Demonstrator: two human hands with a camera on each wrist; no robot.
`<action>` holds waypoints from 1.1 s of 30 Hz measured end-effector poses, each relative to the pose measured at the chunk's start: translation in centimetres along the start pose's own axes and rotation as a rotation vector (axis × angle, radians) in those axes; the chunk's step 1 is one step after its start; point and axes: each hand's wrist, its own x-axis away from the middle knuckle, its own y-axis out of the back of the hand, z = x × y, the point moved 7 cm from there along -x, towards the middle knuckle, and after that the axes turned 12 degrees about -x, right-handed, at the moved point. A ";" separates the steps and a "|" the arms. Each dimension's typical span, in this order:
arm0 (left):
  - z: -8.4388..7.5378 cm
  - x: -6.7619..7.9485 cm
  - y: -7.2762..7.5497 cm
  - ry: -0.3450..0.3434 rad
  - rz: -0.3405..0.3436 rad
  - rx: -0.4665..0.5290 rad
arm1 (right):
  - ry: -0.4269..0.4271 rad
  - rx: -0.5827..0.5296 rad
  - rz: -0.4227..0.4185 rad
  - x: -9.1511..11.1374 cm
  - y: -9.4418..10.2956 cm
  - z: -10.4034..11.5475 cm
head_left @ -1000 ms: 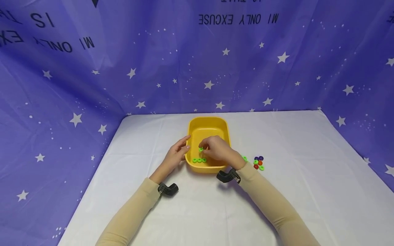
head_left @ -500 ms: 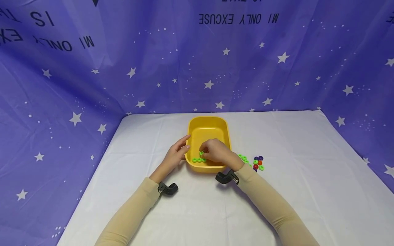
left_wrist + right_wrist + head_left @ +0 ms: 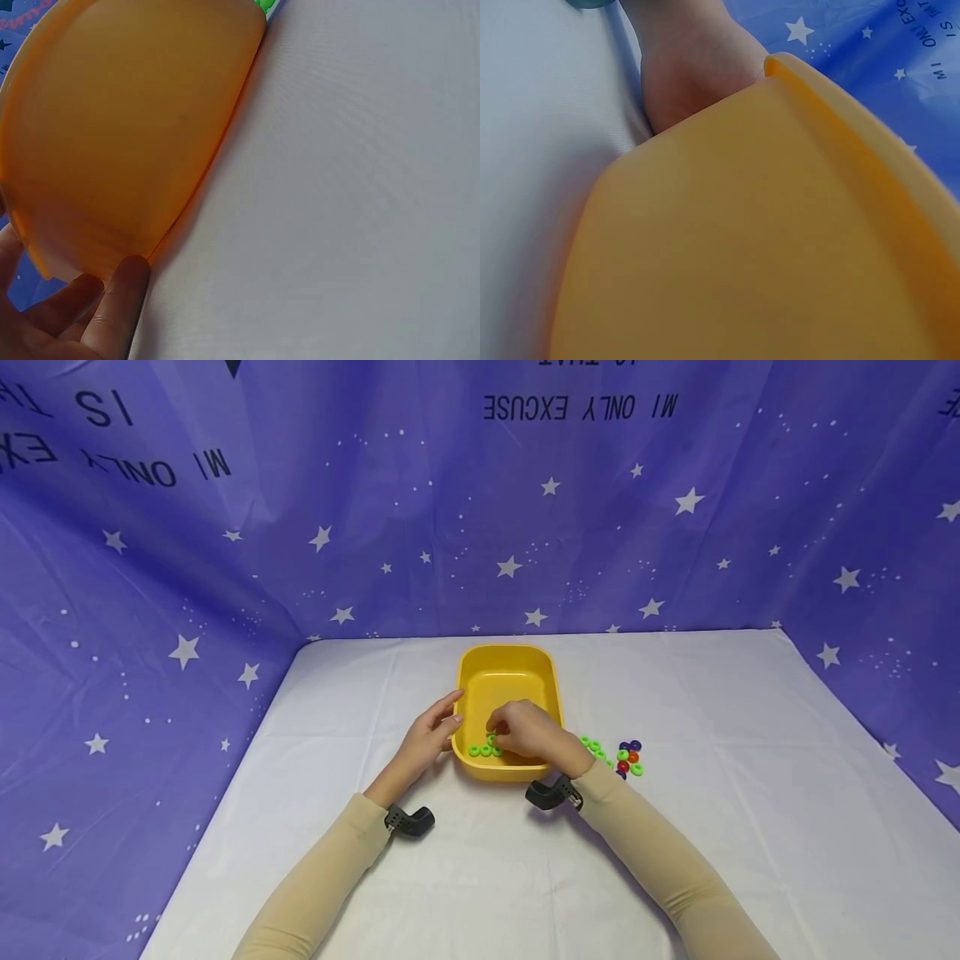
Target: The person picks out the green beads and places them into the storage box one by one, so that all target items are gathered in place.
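Observation:
A yellow rectangular tub (image 3: pixel 506 772) stands on the white cloth. My left hand (image 3: pixel 427 739) rests against its left wall with fingers loosely extended; in the left wrist view those fingers (image 3: pixel 124 300) touch the outside of the wall. Inside the tub, my right hand (image 3: pixel 528 729) has its fingertips down at a small green ring bead (image 3: pixel 492 740), pinched between thumb and finger. Just nearer, several green beads (image 3: pixel 480 751) form a short row by the front wall, partly covered by this hand. The right wrist view shows mainly the tub's outer wall (image 3: pixel 727 225), hiding the right hand's fingers.
Right of the tub lie several loose green beads (image 3: pixel 596 746), partly behind the right wrist. Beside them is a group with purple (image 3: pixel 636 746), orange (image 3: pixel 633 757), red (image 3: pixel 623 767) and green beads. A purple starry curtain (image 3: pixel 420 543) encloses the table's back and sides.
My right hand has lowered slightly toward the front of the tub, bringing the green bead close to the row. More loose beads show beside the right wrist. The left hand stays in place.

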 end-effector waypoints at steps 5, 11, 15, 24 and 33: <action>0.2 -0.2 -0.1 0.028 0.016 -0.008 | 0.004 -0.010 -0.002 0.1 0.0 0.0; 0.2 0.0 -0.1 0.005 0.004 -0.004 | 0.021 -0.027 -0.023 0.1 0.3 0.1; 0.1 0.0 0.0 -0.003 0.000 -0.008 | 0.058 -0.028 -0.052 0.1 0.6 0.2; -0.2 -0.1 -0.1 0.024 0.016 -0.030 | 0.089 -0.043 -0.104 1.1 2.9 0.0; -0.1 0.1 0.1 0.024 -0.018 -0.045 | 0.098 -0.094 -0.216 4.2 7.1 -1.3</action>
